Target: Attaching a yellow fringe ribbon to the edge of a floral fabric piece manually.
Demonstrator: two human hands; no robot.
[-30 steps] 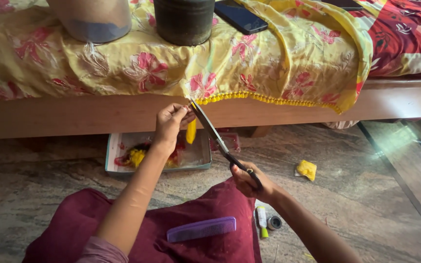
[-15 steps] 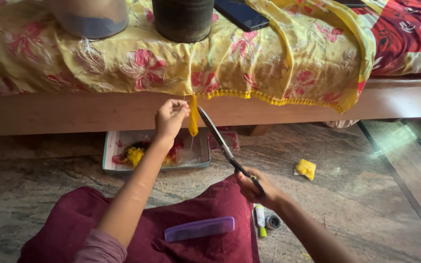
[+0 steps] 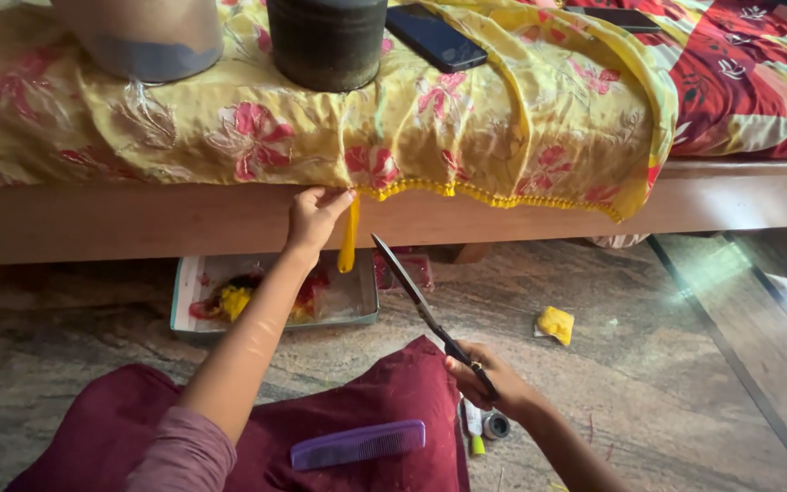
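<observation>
Your left hand [image 3: 313, 217] pinches the top of a yellow tassel [image 3: 349, 239] right at the fringed hem of the yellow floral cloth [image 3: 466, 128], so the tassel hangs straight down in front of the wooden bed rail [image 3: 138, 223]. Your right hand [image 3: 487, 383] grips the handles of the scissors [image 3: 421, 305]; the blades look closed, tip aimed up toward the tassel, just beside it but not touching. Below the tassel sits an open tray [image 3: 357, 314] of scraps on the stone floor [image 3: 667, 383], which lies open to your right apart from one yellow scrap [image 3: 556, 324]. A purple comb [image 3: 358, 445] rests on the maroon cloth [image 3: 357, 410] over your lap.
</observation>
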